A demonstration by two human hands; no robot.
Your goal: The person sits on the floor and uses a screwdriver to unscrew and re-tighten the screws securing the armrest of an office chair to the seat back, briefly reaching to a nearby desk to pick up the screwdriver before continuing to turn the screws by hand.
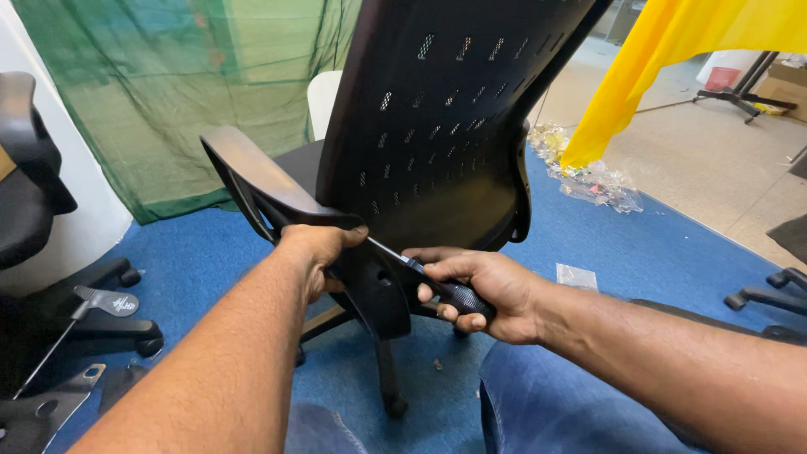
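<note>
Office chair (437, 126): black, seen from behind, perforated backrest tilted a little, standing on blue carpet (210, 252); its base legs and one castor show below the seat

Armrest (252, 181): black, curved, on the chair's left side as seen, joined to the bracket under the seat

Left hand (315, 252): curled over the rear end of the armrest where it meets the bracket, fingers wrapped tight, thumb on top and touching the tool's shaft

Right hand (483, 290): closed in a full grip around the handle of the screwdriver (437, 286), fingers folded under, thumb along the top

Screwdriver: black ribbed handle, thin bright shaft slanting up and left toward the armrest joint, tip hidden behind the left hand

Knees: blue jeans at the lower edge, just beneath both forearms

Second chair (34, 202): black, at the left edge, its base on the carpet, loose black parts and a lever lying beside it

Green netting (168, 84): hung behind the chair, reaching the carpet

Yellow cloth (672, 59): hanging at upper right

Crumpled clear plastic wrap (588, 176): on the carpet edge below the yellow cloth; a small clear bag (576, 275) lies near the right wrist

Stand legs (740, 92): black, far right on the bare floor
</note>
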